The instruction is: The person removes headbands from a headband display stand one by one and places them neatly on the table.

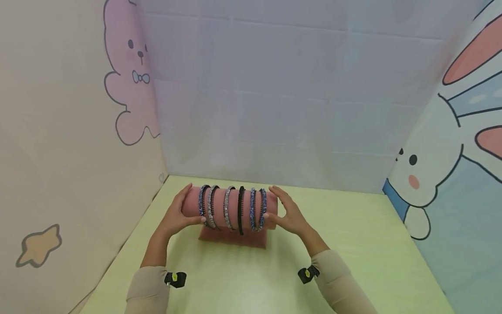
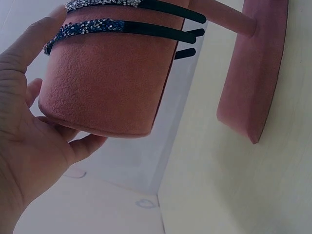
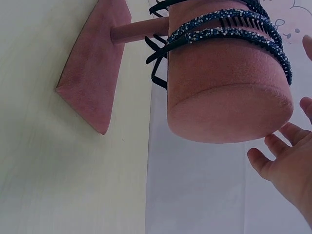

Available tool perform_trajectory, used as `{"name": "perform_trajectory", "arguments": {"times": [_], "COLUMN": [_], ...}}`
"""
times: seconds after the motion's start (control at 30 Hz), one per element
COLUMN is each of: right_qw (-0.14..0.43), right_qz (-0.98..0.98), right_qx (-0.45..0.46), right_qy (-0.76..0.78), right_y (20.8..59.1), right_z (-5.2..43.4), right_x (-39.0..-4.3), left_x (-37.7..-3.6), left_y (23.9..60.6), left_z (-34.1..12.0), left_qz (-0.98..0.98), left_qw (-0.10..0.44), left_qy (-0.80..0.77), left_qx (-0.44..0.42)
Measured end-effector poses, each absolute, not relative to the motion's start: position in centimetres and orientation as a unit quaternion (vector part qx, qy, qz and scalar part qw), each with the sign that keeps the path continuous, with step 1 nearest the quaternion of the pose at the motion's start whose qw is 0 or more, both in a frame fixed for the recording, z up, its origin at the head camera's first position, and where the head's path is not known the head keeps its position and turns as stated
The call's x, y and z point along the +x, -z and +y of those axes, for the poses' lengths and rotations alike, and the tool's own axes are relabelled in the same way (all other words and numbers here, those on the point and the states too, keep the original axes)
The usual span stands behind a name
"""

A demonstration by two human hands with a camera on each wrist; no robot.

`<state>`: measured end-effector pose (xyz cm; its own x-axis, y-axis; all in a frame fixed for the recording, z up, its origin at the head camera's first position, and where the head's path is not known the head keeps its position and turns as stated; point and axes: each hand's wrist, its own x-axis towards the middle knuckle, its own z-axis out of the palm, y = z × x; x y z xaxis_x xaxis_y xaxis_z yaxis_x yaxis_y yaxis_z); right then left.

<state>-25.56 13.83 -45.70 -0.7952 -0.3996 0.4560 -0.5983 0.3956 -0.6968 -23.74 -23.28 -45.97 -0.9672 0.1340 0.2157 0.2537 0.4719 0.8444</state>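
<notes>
Resting at lower centre of the head view, a pink velvet roll stand (image 1: 231,205) sits on the pale green tabletop (image 1: 353,261) and carries six headbands side by side: a blue beaded band (image 1: 201,201) at its left end, two silver beaded bands (image 1: 212,209), a plain black toothed band (image 1: 241,209), and two more blue beaded bands (image 1: 262,209) at its right end. The left hand (image 1: 178,213) cups the roll's left end with fingers loosely spread, thumb on top by the first blue band — palm and fingertips in contact, nothing pinched. The right hand (image 1: 286,213) flanks the right end with fingers straight; in the right wrist view its fingertips (image 3: 273,146) lie just below the roll's end face (image 3: 229,114), and contact cannot be confirmed. Only the wrist views show the stand's underside: a thin pink post (image 3: 134,31) joining the roll to a flat pink base plate (image 3: 95,73), with black band tips (image 3: 156,63) hanging free beneath the roll. The left wrist view shows the left hand's thumb (image 2: 34,39) along the roll beside the blue band (image 2: 87,28). The head view hides the post behind the roll; each wrist view cuts off most bands at its upper edge.
</notes>
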Motion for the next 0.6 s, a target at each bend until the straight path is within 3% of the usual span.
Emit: {"name": "perform_trajectory", "arguments": {"times": [0.3,0.6], "right_qw": [0.067,0.006], "right_qz": [-0.841,-0.844], "right_qx": [0.294,0.283], "right_qy": [-0.449,-0.455], "right_y": [44.4,44.3], "right_z": [12.9,12.7], "right_x": [-26.5,-27.2], "left_x": [-25.0,-25.6], "left_y": [44.8,45.0], "left_z": [-23.9,-24.1], "left_qz": [-0.836,-0.846], "left_qw": [-0.04,-0.05], "left_qy": [0.532,0.519], "left_qx": [-0.127,-0.113]}}
